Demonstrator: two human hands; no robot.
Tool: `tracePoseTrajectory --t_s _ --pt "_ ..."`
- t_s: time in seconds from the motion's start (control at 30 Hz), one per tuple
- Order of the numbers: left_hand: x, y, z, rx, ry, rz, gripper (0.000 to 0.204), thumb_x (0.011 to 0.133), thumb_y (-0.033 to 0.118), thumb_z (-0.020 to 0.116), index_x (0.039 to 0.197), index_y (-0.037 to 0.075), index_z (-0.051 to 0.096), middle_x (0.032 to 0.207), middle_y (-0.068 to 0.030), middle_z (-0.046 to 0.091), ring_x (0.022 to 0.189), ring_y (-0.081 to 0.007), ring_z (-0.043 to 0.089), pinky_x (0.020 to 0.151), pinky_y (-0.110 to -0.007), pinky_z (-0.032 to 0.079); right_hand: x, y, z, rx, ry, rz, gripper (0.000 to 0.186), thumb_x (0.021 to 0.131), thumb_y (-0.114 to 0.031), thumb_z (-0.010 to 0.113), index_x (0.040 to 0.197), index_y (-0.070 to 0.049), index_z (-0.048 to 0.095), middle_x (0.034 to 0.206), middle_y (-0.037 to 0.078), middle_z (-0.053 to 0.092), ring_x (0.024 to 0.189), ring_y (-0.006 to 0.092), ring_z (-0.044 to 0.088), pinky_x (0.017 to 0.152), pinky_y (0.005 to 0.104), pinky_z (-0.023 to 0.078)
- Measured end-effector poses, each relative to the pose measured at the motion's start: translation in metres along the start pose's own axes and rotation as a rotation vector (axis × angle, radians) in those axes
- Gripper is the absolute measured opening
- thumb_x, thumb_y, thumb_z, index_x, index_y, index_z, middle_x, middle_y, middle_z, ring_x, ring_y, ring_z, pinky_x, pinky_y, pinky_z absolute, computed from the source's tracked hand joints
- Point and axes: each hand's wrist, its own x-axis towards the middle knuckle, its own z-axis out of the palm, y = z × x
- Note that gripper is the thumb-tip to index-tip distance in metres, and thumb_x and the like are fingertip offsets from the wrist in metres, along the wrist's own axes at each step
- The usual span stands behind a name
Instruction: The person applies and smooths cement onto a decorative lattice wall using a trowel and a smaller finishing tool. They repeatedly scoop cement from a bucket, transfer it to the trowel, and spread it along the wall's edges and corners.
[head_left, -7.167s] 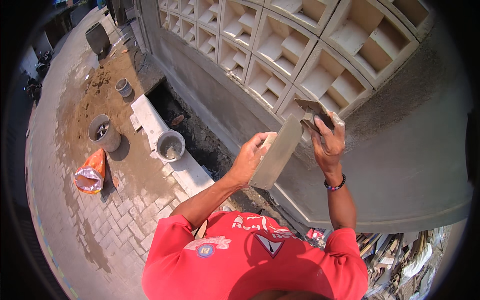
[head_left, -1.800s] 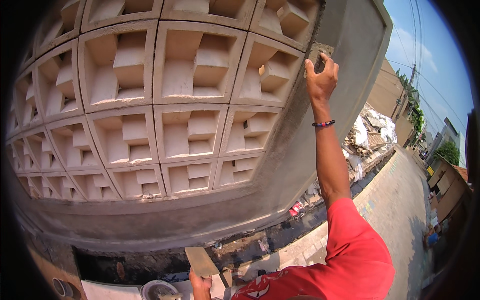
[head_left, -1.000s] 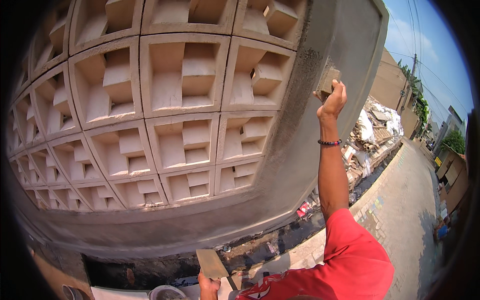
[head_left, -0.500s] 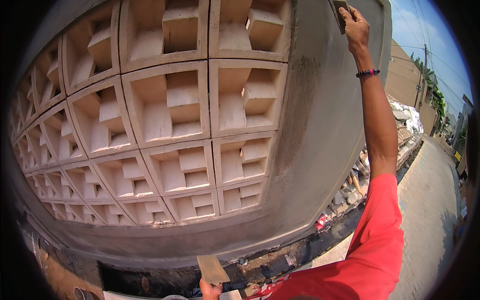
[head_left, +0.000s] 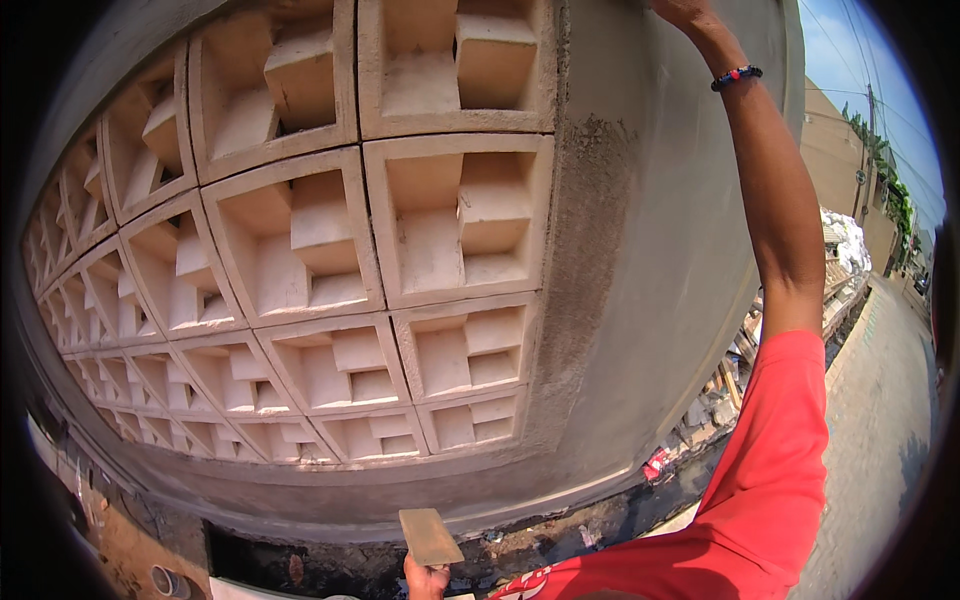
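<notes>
My right hand (head_left: pixel 685 12) reaches high up the grey plastered wall (head_left: pixel 660 250), its grip cut off from view; far below, my left hand (head_left: pixel 430 578) clasps a flat board (head_left: pixel 430 537), long axis pointing up the wall.

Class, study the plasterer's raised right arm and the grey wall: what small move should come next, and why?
Probably draw the right hand back down the grey plaster band. It is at the top edge, its tool out of view, and a rough darker patch remains below. The left hand holds a flat board low.
</notes>
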Motion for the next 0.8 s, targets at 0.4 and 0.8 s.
tracePoseTrajectory --t_s 0.4,0.8 --pt "0.01 0.005 0.001 0.247 -0.052 0.099 0.025 0.09 0.022 0.047 0.108 0.008 0.058 0.099 -0.0058 0.065 0.087 -0.0251 0.064 0.067 -0.042 0.051 -0.168 -0.058 0.035 -0.166 -0.005 -0.085 0.035 0.078 -0.004 0.066 0.112 -0.009 0.062 0.088 0.007 0.063 0.084 0.0245 0.057 0.08 0.034 0.048" --pt "-0.028 -0.007 0.047 0.024 -0.046 -0.024 0.025 0.091 0.019 0.05 0.112 0.008 0.056 0.104 -0.007 0.064 0.091 -0.0253 0.064 0.075 -0.042 0.054 -0.009 -0.004 -0.022 -0.146 -0.046 0.053 0.027 0.086 -0.014 0.056 0.11 -0.003 0.063 0.115 0.01 0.064 0.103 0.0255 0.06 0.087 0.0378 0.048"
